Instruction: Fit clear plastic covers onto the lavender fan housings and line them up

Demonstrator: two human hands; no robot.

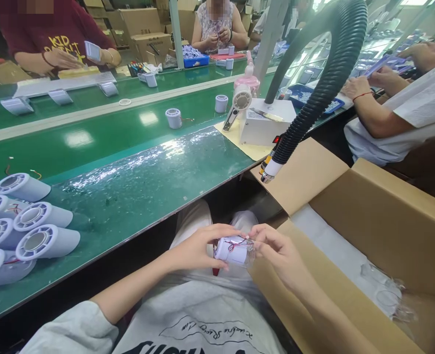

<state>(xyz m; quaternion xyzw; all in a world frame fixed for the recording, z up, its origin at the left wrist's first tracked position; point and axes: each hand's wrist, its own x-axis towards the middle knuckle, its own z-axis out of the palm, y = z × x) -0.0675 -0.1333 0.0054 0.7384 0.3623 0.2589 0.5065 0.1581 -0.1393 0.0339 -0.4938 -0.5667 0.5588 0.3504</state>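
Note:
Over my lap, my left hand is closed round a small pale lilac cylindrical fan housing with thin red wires on top. My right hand pinches at the wires and at a clear plastic part on the housing's right end. Both hands sit below the near edge of the green conveyor belt. A pile of several like housings lies on the belt at my left.
An open cardboard box with clear plastic parts stands at my right. A black corrugated hose hangs above a white machine. Loose housings dot the belt. Other people work across the belt and at the right.

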